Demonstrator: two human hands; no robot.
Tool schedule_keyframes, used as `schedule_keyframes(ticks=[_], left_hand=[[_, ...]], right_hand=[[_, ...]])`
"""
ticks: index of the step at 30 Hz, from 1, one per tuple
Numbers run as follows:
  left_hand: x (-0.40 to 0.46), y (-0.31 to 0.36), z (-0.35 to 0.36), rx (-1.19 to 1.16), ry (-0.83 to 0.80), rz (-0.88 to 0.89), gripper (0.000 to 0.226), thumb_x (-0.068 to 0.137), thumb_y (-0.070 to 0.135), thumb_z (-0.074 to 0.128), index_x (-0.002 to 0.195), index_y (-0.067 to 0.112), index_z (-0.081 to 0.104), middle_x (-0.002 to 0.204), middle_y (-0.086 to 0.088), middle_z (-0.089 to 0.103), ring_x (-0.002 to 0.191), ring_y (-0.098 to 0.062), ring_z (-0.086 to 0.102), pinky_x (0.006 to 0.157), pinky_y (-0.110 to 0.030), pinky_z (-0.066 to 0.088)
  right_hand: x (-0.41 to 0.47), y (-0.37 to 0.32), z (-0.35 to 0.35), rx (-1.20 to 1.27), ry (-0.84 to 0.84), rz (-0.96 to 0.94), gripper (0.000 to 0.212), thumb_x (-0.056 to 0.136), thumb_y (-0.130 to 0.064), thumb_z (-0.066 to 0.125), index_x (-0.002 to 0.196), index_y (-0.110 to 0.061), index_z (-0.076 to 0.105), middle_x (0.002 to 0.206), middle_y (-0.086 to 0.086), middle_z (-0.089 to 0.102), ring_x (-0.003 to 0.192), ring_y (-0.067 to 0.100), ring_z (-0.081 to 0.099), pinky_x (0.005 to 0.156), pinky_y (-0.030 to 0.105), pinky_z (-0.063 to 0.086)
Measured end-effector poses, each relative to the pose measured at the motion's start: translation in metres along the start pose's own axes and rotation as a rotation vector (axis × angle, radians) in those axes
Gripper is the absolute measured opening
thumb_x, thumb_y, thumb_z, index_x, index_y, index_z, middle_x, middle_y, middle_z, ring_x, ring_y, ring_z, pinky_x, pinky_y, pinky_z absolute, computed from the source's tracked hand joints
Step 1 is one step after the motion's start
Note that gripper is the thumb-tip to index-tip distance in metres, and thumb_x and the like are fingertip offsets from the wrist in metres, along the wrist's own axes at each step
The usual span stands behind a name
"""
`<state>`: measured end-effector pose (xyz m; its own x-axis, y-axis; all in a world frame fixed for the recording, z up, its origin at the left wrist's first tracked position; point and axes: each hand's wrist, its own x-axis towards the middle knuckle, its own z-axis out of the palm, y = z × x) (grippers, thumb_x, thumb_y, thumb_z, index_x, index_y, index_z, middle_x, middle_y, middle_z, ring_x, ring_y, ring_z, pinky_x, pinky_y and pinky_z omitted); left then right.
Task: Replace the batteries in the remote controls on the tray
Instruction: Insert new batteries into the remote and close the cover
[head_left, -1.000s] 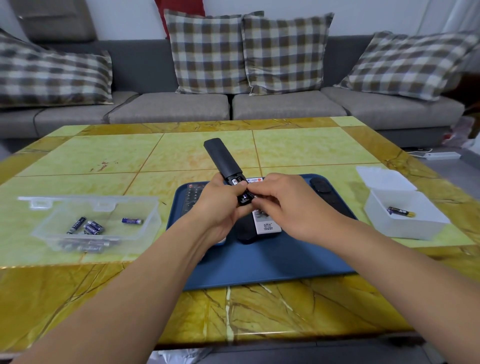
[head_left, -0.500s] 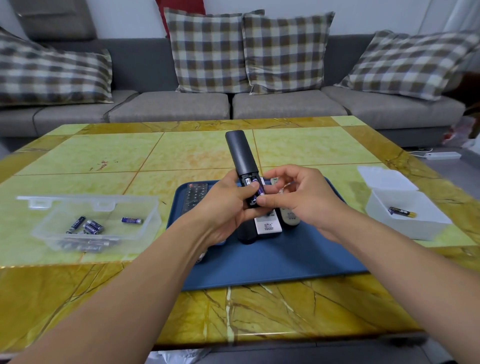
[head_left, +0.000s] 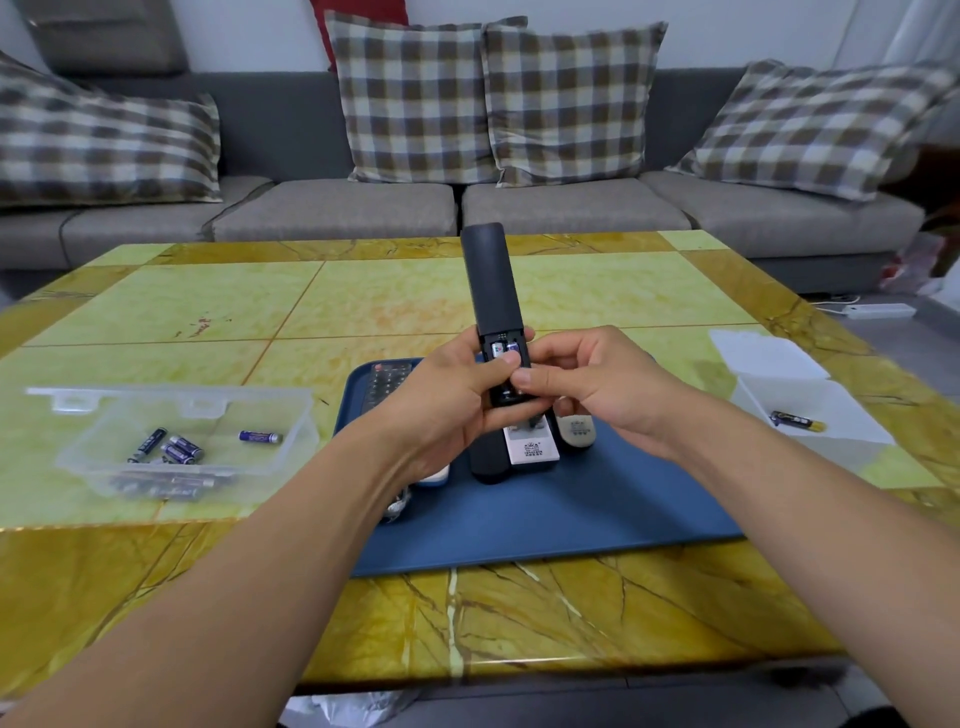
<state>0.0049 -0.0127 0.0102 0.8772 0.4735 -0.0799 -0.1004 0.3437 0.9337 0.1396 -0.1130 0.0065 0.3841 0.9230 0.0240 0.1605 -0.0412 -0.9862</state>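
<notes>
My left hand (head_left: 441, 405) grips a slim black remote (head_left: 491, 283) and holds it upright above the blue tray (head_left: 597, 519). Its battery bay faces me and is open, with two batteries (head_left: 503, 349) showing inside. My right hand (head_left: 587, 387) has its thumb and forefinger curled onto the lower end of that bay. Other remotes lie on the tray: a black keypad one (head_left: 384, 382), a black one (head_left: 488, 462), a white one (head_left: 531, 448) and a beige one (head_left: 576, 431).
A clear box (head_left: 182, 441) with several purple batteries stands left of the tray. On the right, a white box (head_left: 810, 415) holds one dark battery (head_left: 797, 421). The yellow marble table (head_left: 363, 301) is backed by a grey sofa with checked cushions.
The black remote has been raised and tipped from leaning left to nearly upright. My right hand stays at its open bay.
</notes>
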Motion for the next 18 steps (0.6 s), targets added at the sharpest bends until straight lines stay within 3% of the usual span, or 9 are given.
schedule_keyframes(ticks=[2, 5, 8, 11, 15, 18], left_hand=[[0.004, 0.001, -0.001, 0.051, 0.106, 0.033, 0.021, 0.105, 0.004, 0.046, 0.124, 0.007, 0.055, 0.108, -0.018, 0.072, 0.094, -0.026, 0.074, 0.080, -0.034, 0.062], [0.008, -0.001, -0.010, 0.201, 0.273, 0.046, 0.015, 0.105, 0.005, 0.046, 0.117, 0.007, 0.054, 0.101, -0.022, 0.072, 0.088, -0.026, 0.074, 0.074, -0.030, 0.063], [0.009, -0.004, -0.022, 0.213, 0.325, -0.027, 0.012, 0.105, 0.003, 0.045, 0.113, 0.006, 0.053, 0.102, -0.025, 0.071, 0.091, -0.029, 0.073, 0.071, -0.029, 0.063], [0.011, -0.005, -0.029, 0.187, 0.313, -0.097, 0.018, 0.105, 0.002, 0.045, 0.121, 0.003, 0.052, 0.106, -0.028, 0.071, 0.096, -0.033, 0.073, 0.072, -0.032, 0.063], [0.008, -0.006, -0.034, 0.159, 0.253, -0.164, 0.024, 0.104, 0.002, 0.046, 0.128, 0.002, 0.050, 0.110, -0.026, 0.071, 0.094, -0.032, 0.073, 0.072, -0.033, 0.064], [0.008, -0.006, -0.037, 0.149, 0.238, -0.157, 0.026, 0.104, 0.002, 0.047, 0.129, 0.004, 0.051, 0.113, -0.020, 0.071, 0.094, -0.032, 0.074, 0.072, -0.034, 0.063]], right_hand=[[0.005, -0.001, -0.009, -0.019, 0.112, 0.033, 0.017, 0.094, -0.026, 0.067, 0.098, -0.012, 0.075, 0.086, -0.001, 0.075, 0.071, 0.007, 0.064, 0.059, 0.018, 0.047], [0.013, 0.012, -0.026, -0.414, 0.301, 0.000, 0.020, 0.086, -0.035, 0.075, 0.098, -0.018, 0.074, 0.094, -0.005, 0.075, 0.082, 0.010, 0.067, 0.072, 0.024, 0.051], [0.011, 0.026, -0.026, -0.747, 0.232, 0.068, 0.044, 0.078, -0.039, 0.082, 0.117, -0.025, 0.067, 0.114, -0.010, 0.064, 0.093, 0.007, 0.059, 0.075, 0.022, 0.043], [0.013, 0.030, -0.020, -0.784, 0.155, 0.084, 0.062, 0.076, -0.045, 0.081, 0.132, -0.030, 0.059, 0.126, -0.010, 0.059, 0.102, 0.008, 0.055, 0.080, 0.022, 0.040], [0.018, 0.033, -0.009, -0.860, 0.107, 0.053, 0.069, 0.071, -0.051, 0.083, 0.131, -0.029, 0.058, 0.119, -0.007, 0.060, 0.101, 0.011, 0.058, 0.081, 0.025, 0.044], [0.020, 0.035, -0.005, -0.886, 0.112, 0.040, 0.069, 0.070, -0.050, 0.084, 0.130, -0.028, 0.059, 0.122, -0.004, 0.061, 0.112, 0.014, 0.058, 0.094, 0.033, 0.049]])
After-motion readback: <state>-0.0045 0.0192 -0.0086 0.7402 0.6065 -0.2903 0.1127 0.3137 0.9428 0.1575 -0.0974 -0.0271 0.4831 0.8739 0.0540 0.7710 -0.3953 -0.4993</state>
